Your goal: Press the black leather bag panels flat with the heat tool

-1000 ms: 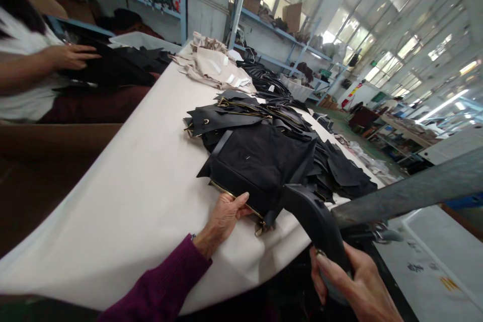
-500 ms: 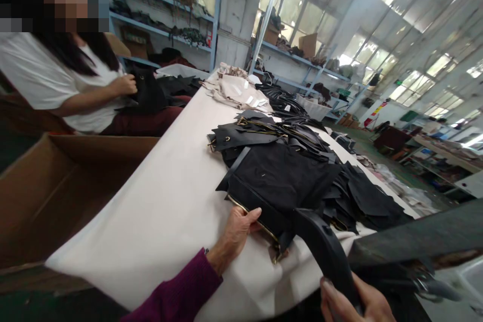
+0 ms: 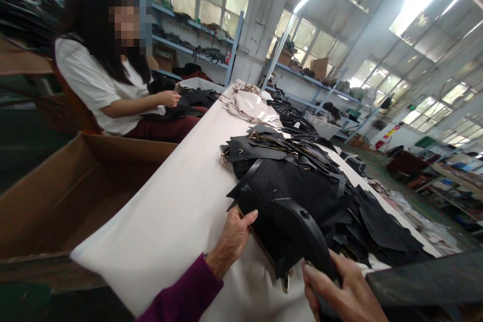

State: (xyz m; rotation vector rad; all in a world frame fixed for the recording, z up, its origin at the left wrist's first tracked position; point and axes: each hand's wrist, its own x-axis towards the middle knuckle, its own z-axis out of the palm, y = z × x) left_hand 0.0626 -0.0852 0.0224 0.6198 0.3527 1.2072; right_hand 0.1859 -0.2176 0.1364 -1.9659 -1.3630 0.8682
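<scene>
Places by clock face, laid over the head view.

Item: black fabric piece [image 3: 298, 186], gold-coloured zip along its near edge; at 4 o'clock, over the near side of a pile of black pieces [image 3: 392, 231] on the white-covered worktop [image 3: 162, 211].

Item: left hand [image 3: 231, 236], purple sleeve; 6 o'clock; closed on the zip edge, thumb uppermost.

Item: right hand [image 3: 341, 287]; 5 o'clock; fingers wrapped around the handle of a curved black tool [image 3: 311, 231], its head over the fabric piece. Whether the two touch, cannot tell.

Item: beige pieces [image 3: 251, 108], pale tags; 12 o'clock, far end of worktop.

Item: black straps [image 3: 292, 118], one small white tag; between 1 and 2 o'clock. Tags too small to read.

Item: red-and-yellow sign [image 3: 388, 138]; 3 o'clock, background; lettering unreadable.

Item: open cardboard box [image 3: 94, 176], brown; 8 o'clock, beside worktop.

Item: seated person [image 3: 101, 80], white top, hands at dark material; 10 o'clock.

Item: grey metal bar [image 3: 426, 277]; 4 o'clock, lower right edge.
</scene>
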